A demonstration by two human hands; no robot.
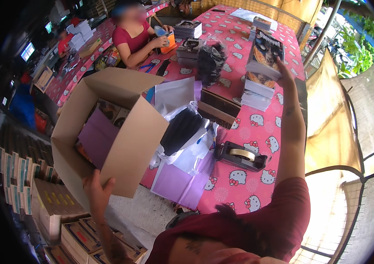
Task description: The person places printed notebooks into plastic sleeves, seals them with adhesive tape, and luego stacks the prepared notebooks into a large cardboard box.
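Note:
My left hand (98, 193) grips the near edge of an open cardboard box (145, 145), its thumb along the flap. Inside the tilted box lie a purple sheet (96, 136) and some dark-covered books (114, 113). My right arm stretches far over the table, and my right hand (285, 75) touches the right side of a stack of dark-covered books (266, 50), fingers extended along it. A shorter book stack (258, 90) stands just nearer. Between my arms are a black bundle in clear plastic (180, 132), purple sheets (180, 182) and a tape dispenser (243, 156).
A pink patterned cloth covers the table (266, 127). Across it, a person (134, 42) handles an orange item. More book stacks (187, 30), a black plastic-wrapped bundle (212, 61) and a low brown box (217, 108) stand there. Cartons (81, 235) are piled at lower left.

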